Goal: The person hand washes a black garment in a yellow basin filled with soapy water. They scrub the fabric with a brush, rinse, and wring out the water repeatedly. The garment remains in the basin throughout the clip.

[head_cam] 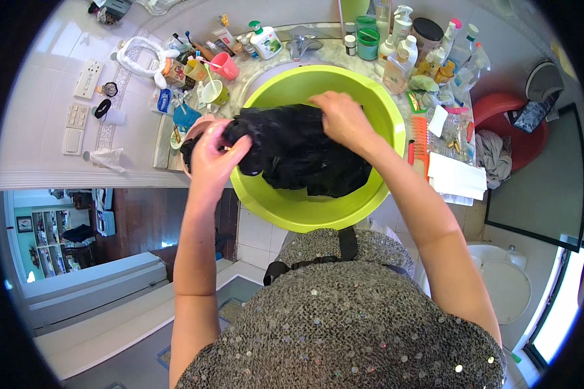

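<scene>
A wet-looking black garment (311,155) lies bunched across a large lime-green plastic basin (292,216). My left hand (214,153) grips a gathered end of the cloth at the basin's left rim, thumb and fingers around it. Slightly blurred, my right hand (343,119) has its curled fingers on the garment's far edge; the fingertips are partly hidden. Beneath my left hand, a pink container (202,125) with dark cloth in it shows beside the basin. Most of the basin's floor is covered by the garment.
The basin rests over a sink on a marble counter (333,58), below a metal faucet (304,43). Cups, toothbrushes and a soap pump bottle (266,41) stand at the left back. Several bottles crowd the right, near an orange comb (420,141). A red basin (499,109) holds cloth.
</scene>
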Tool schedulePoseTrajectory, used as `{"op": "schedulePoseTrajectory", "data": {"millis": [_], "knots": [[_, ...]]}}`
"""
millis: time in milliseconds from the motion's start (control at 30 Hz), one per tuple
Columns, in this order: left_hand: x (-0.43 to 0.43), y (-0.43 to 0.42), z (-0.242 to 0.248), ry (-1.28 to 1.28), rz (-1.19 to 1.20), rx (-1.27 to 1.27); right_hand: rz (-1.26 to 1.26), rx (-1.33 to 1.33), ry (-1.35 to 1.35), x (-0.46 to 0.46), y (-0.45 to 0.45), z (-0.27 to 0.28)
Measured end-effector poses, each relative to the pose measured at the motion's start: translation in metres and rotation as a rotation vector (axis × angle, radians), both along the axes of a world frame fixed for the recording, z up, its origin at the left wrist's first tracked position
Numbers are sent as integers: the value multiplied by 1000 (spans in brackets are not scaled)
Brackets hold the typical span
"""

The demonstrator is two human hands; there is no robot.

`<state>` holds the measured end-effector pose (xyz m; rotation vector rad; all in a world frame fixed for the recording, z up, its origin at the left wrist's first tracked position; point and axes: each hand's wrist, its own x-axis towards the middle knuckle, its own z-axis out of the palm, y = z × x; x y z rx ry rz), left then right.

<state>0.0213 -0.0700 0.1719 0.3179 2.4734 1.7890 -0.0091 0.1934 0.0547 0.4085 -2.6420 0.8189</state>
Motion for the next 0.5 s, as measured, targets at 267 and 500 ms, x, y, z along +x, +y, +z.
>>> {"op": "schedulePoseTrajectory", "data": {"millis": [267,500], "knots": [[-7,3,-34,-345,45,230,229,-138,-151,27,-20,6],[-8,-5,-36,-253,270,527,-171,441,-547,30,39,-22]]}}
